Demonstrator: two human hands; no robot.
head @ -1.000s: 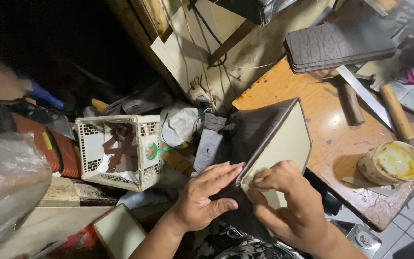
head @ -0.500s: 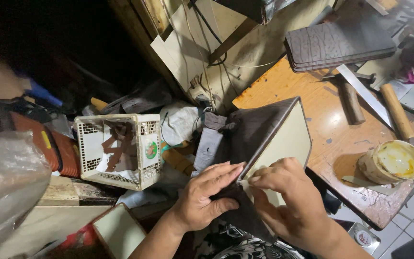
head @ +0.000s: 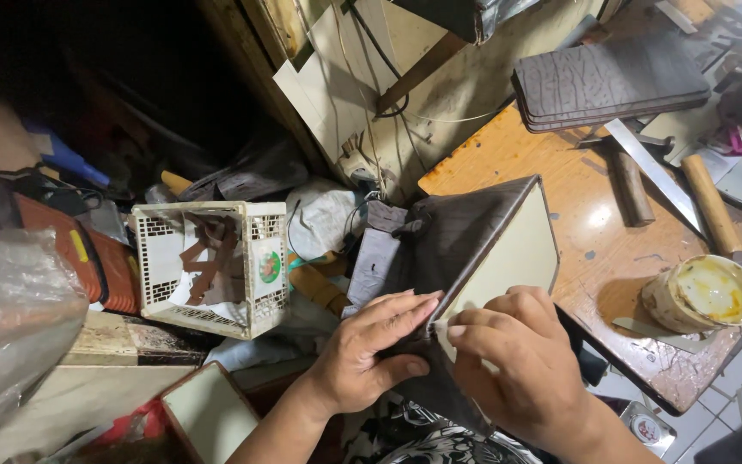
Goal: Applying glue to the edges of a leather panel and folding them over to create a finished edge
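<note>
- L hand (head: 362, 361): flat, fingers together, pressed on dark outer face of panel (head: 474, 249); not clenched, palm down.
- R hand (head: 521, 365): fingertips pinching panel's edge at seam where dark covering meets cream face; thumb hidden, grip looks light.
- Panel: board w/ dark grey covering one side, cream on the other; tilted on edge, rising toward 1 o'clock from hands, over near edge of bench (head: 577, 232).
- Bench: orange-brown wood, worn, at 2 o'clock of hands.
- Glue pot (head: 704, 294): yellow residue inside, at 3 o'clock of panel, on bench, apart from it.
- Dark slabs (head: 611, 82): stacked, at 1 o'clock, far end of bench.
- Hammer (head: 719, 215) w/ wood handle + metal blade (head: 654, 176) lying betw. slabs and pot.
- Crate (head: 212, 266): white plastic lattice, at 9 o'clock of panel, dark scraps inside.
- Plastic bag (head: 10, 326): clear, at far 9 o'clock.
</note>
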